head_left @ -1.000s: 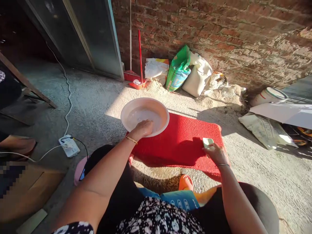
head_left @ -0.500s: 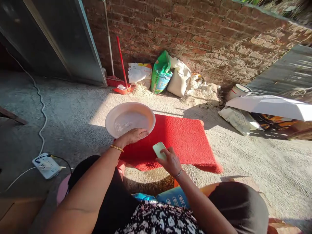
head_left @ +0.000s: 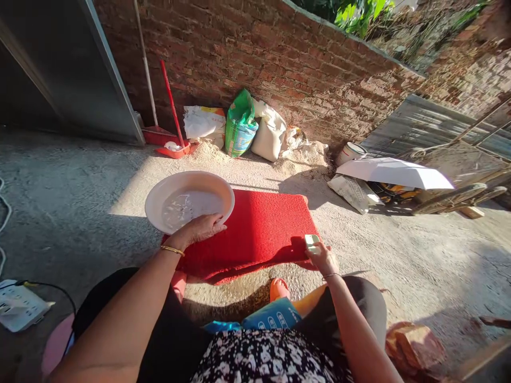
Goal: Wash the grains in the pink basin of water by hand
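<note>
A wide whitish plastic basin [head_left: 156,205] with water in it sits on the left end of a red, shaggy-textured mat [head_left: 271,221]. My left hand [head_left: 203,227] grips the basin's near right rim, thumb side toward the water. Between the fingers of my right hand [head_left: 325,260] is a pale green smartphone [head_left: 311,242], close to the mat's right end. Its screen content is too small to make out. The mat hangs over something low in front of my knees; that support is hidden.
A red dustpan [head_left: 173,151], a green sack [head_left: 240,127] and a white sack [head_left: 269,137] stand along the brick wall [head_left: 287,58]. At right, a white panel [head_left: 393,171] covers some items. A power strip [head_left: 22,307] lies at lower left, bricks [head_left: 415,346] at lower right.
My right hand has carried the smartphone to the right, from over the mat's front middle to its right end. My left hand stays on the basin. The view has swung right.
</note>
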`<action>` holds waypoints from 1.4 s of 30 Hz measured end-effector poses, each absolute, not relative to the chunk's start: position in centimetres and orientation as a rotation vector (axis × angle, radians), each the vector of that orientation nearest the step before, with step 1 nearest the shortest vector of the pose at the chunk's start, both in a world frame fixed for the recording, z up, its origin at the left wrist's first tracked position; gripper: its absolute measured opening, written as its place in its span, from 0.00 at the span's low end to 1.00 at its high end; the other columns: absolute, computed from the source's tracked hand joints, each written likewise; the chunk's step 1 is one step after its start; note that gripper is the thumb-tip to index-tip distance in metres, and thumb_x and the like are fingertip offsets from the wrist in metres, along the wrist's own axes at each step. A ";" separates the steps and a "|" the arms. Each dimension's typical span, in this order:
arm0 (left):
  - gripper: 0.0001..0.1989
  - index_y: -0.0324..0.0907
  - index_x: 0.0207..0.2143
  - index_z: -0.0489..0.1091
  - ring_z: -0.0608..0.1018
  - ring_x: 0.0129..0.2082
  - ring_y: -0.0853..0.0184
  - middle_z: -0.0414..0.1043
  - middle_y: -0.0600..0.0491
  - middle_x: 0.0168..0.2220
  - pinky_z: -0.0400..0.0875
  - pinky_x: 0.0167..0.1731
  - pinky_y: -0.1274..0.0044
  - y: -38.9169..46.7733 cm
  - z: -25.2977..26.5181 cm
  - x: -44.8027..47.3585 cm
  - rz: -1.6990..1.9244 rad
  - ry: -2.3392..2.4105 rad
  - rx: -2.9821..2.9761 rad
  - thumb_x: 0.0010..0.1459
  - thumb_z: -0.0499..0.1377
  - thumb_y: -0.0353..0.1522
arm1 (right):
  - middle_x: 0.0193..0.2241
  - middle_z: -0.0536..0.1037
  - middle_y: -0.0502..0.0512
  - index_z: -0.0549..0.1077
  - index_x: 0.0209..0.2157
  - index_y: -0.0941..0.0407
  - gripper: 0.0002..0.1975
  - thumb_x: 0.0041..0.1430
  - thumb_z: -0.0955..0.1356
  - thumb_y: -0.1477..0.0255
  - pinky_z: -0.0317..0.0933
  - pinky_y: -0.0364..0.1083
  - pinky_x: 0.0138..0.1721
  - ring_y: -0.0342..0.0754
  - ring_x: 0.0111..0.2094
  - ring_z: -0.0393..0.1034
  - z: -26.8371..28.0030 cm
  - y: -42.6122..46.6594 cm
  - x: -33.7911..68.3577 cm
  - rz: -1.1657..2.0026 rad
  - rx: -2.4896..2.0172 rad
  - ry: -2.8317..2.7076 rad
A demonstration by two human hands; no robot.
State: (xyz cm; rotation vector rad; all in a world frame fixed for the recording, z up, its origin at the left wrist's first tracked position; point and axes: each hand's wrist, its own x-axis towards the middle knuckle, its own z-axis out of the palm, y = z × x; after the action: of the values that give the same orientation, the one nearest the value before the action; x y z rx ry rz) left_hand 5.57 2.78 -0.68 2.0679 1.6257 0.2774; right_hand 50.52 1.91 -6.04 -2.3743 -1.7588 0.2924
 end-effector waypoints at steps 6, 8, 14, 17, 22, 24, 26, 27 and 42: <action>0.18 0.44 0.45 0.68 0.77 0.42 0.59 0.76 0.48 0.45 0.65 0.41 0.75 3.0 -0.8 5.5 0.311 1.565 2.083 0.59 0.50 0.44 | 0.34 0.68 0.56 0.76 0.43 0.55 0.23 0.51 0.68 0.54 0.64 0.52 0.36 0.50 0.31 0.68 -4.0 0.7 54.6 0.158 -2.469 -1.563; 0.19 0.43 0.46 0.68 0.76 0.43 0.58 0.76 0.47 0.45 0.65 0.43 0.74 3.1 -0.8 5.5 0.287 1.588 2.066 0.59 0.51 0.44 | 0.36 0.69 0.55 0.75 0.43 0.53 0.21 0.52 0.68 0.56 0.63 0.49 0.35 0.48 0.31 0.68 -4.5 -0.4 51.0 0.202 -2.297 -1.687; 0.20 0.43 0.47 0.68 0.76 0.46 0.57 0.75 0.45 0.48 0.65 0.45 0.73 3.1 -0.7 5.7 0.250 1.610 2.039 0.58 0.50 0.44 | 0.41 0.70 0.54 0.74 0.45 0.49 0.18 0.51 0.72 0.61 0.60 0.44 0.37 0.47 0.37 0.68 -7.0 -5.3 35.3 0.399 -1.575 -2.372; 0.20 0.44 0.48 0.68 0.76 0.45 0.57 0.75 0.46 0.48 0.66 0.44 0.73 2.9 -0.6 5.7 0.252 1.612 2.031 0.59 0.51 0.45 | 0.42 0.70 0.54 0.73 0.43 0.49 0.18 0.50 0.73 0.62 0.60 0.45 0.38 0.48 0.38 0.67 -7.6 -6.2 32.9 0.393 -1.416 -2.539; 0.17 0.44 0.43 0.69 0.77 0.41 0.59 0.77 0.49 0.43 0.65 0.39 0.76 3.0 -0.6 5.7 0.246 1.617 2.093 0.60 0.50 0.44 | 0.41 0.70 0.55 0.74 0.44 0.52 0.16 0.52 0.70 0.68 0.60 0.46 0.39 0.48 0.37 0.67 -7.9 -4.3 40.5 0.240 -1.735 -2.352; 0.17 0.44 0.43 0.69 0.77 0.41 0.59 0.77 0.49 0.42 0.65 0.38 0.76 3.1 -0.8 5.6 0.260 1.612 2.122 0.60 0.50 0.44 | 0.40 0.70 0.56 0.74 0.44 0.53 0.16 0.53 0.69 0.66 0.61 0.46 0.37 0.48 0.36 0.67 -7.4 -3.5 45.3 0.192 -1.981 -2.182; 0.18 0.43 0.44 0.69 0.77 0.40 0.59 0.77 0.48 0.42 0.65 0.38 0.76 3.1 -0.9 5.6 0.277 1.608 2.121 0.60 0.51 0.44 | 0.39 0.69 0.56 0.74 0.44 0.53 0.16 0.54 0.69 0.62 0.62 0.47 0.37 0.49 0.36 0.68 -6.6 -3.1 49.8 0.139 -2.248 -1.993; 0.19 0.43 0.45 0.69 0.77 0.40 0.58 0.77 0.47 0.42 0.66 0.38 0.75 3.2 -1.0 5.5 0.276 1.608 2.107 0.60 0.51 0.45 | 0.39 0.69 0.57 0.74 0.44 0.53 0.17 0.54 0.69 0.61 0.62 0.48 0.37 0.50 0.36 0.68 -6.1 -2.9 51.6 0.116 -2.365 -1.902; 0.24 0.43 0.53 0.69 0.76 0.48 0.57 0.74 0.45 0.51 0.67 0.47 0.72 3.3 -2.0 5.0 0.304 1.622 2.019 0.60 0.51 0.44 | 0.44 0.69 0.55 0.74 0.46 0.48 0.17 0.54 0.71 0.62 0.60 0.47 0.43 0.49 0.42 0.66 -6.4 1.3 29.4 0.345 -1.431 -2.544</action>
State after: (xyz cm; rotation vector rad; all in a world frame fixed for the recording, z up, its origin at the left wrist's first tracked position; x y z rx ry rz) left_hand 5.05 3.30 -2.04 2.0187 1.6216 0.3044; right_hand 29.44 1.25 -6.44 -1.4311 -2.5442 0.3446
